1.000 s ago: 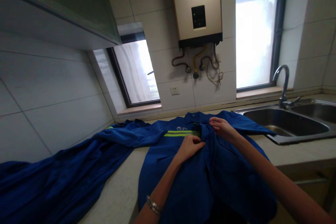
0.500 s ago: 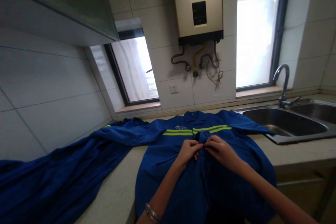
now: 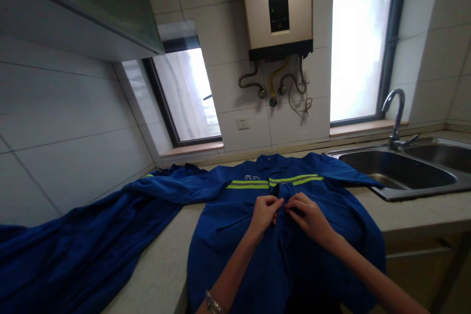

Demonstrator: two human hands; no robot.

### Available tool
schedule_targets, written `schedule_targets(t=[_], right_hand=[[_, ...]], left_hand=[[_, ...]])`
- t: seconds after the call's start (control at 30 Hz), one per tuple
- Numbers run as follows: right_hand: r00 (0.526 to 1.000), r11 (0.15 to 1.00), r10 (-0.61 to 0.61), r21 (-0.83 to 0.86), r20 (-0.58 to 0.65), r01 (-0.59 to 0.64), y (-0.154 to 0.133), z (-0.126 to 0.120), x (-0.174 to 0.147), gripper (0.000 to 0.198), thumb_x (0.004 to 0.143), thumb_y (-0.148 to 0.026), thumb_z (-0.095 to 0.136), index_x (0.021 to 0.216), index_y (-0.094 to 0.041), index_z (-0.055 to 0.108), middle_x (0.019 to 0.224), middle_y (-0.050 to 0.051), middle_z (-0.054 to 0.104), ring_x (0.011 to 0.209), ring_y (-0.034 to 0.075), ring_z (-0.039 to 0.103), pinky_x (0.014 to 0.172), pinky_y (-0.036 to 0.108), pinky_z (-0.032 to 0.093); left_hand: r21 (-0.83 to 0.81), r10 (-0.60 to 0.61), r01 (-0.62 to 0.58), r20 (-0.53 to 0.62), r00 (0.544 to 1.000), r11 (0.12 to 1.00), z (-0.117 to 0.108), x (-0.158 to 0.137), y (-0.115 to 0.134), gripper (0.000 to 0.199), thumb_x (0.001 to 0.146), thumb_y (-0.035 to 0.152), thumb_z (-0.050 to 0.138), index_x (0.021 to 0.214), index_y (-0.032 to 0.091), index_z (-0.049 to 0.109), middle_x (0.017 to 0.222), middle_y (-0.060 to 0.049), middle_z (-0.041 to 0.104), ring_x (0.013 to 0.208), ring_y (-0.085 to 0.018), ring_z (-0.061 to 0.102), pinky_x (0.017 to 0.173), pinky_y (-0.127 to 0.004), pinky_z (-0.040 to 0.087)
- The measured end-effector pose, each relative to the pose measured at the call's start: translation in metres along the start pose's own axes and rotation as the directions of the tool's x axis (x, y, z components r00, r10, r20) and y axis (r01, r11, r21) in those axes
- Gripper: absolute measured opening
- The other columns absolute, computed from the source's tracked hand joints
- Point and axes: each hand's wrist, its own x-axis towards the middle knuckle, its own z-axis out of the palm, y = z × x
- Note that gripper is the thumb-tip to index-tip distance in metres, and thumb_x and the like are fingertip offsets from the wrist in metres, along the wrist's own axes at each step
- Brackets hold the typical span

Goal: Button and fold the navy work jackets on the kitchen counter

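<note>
A blue work jacket (image 3: 231,235) with yellow-green reflective stripes lies spread over the counter, collar toward the wall, its lower part hanging over the front edge. My left hand (image 3: 265,211) pinches the jacket's front edge just below the stripes. Close beside it, my right hand (image 3: 307,213) also has its fingers closed on the front edge, raising the cloth slightly. Whether a button or zip sits between the fingertips is too small to make out. A bracelet circles my left wrist.
More blue clothing (image 3: 91,240) lies along the left counter. At right stands a steel sink (image 3: 397,169) with a faucet (image 3: 396,117). A water heater (image 3: 277,5) with pipes hangs on the tiled wall, and a cabinet (image 3: 81,5) juts out at upper left.
The right fingertips have shifted slightly on the jacket's front edge. Both hands otherwise stay at the same place, and the view has moved a little.
</note>
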Motion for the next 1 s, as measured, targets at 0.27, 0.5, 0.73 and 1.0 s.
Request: schedule_targets(t=[0.27, 0.5, 0.73, 1.0], right_hand=[[0.997, 0.987, -0.051, -0.151, 0.059, 0.060, 0.002, 0.005, 0.001, 0.008, 0.081, -0.013, 0.050, 0.078, -0.019, 0.054, 0.079, 0.004, 0.055, 0.078, 0.016, 0.051, 0.067, 0.025, 0.043], [0.992, 0.959, -0.038, -0.274, 0.123, 0.070, -0.012, 0.002, -0.001, 0.013, 0.084, -0.018, 0.047, 0.087, -0.020, 0.060, 0.088, 0.005, 0.059, 0.085, 0.017, 0.052, 0.074, 0.027, 0.043], [0.951, 0.928, 0.299, -0.255, 0.079, -0.271, -0.031, 0.000, -0.002, 0.022, 0.078, -0.037, 0.058, 0.090, -0.019, 0.057, 0.079, 0.004, 0.061, 0.075, 0.019, 0.057, 0.063, 0.027, 0.043], [0.885, 0.748, 0.432, 0.478, 0.174, -0.460, -0.007, -0.022, 0.008, 0.029, 0.079, -0.038, 0.055, 0.098, -0.020, 0.042, 0.060, -0.007, 0.051, 0.050, 0.011, 0.054, 0.044, 0.021, 0.046]], left_hand=[[0.332, 0.250, -0.200, -0.113, 0.962, 0.922, 0.011, -0.004, 0.006, 0.029, 0.076, 0.031, 0.055, 0.055, 0.013, 0.062, 0.055, -0.001, 0.056, 0.056, -0.011, 0.049, 0.054, -0.022, 0.033], [0.333, 0.241, -0.188, -0.125, 0.962, 0.924, 0.011, -0.005, 0.012, 0.030, 0.078, 0.034, 0.052, 0.062, 0.013, 0.066, 0.061, -0.002, 0.060, 0.055, -0.012, 0.050, 0.053, -0.022, 0.035], [0.161, 0.120, -0.113, -0.036, 0.992, 0.980, 0.009, 0.001, 0.015, 0.032, 0.075, 0.040, 0.056, 0.066, 0.010, 0.067, 0.057, -0.002, 0.061, 0.045, -0.009, 0.046, 0.045, -0.021, 0.034], [0.375, 0.322, -0.335, 0.101, 0.941, 0.864, 0.000, -0.034, 0.046, 0.034, 0.077, 0.048, 0.057, 0.084, 0.016, 0.063, 0.084, -0.003, 0.065, 0.078, -0.016, 0.058, 0.071, -0.026, 0.044]])
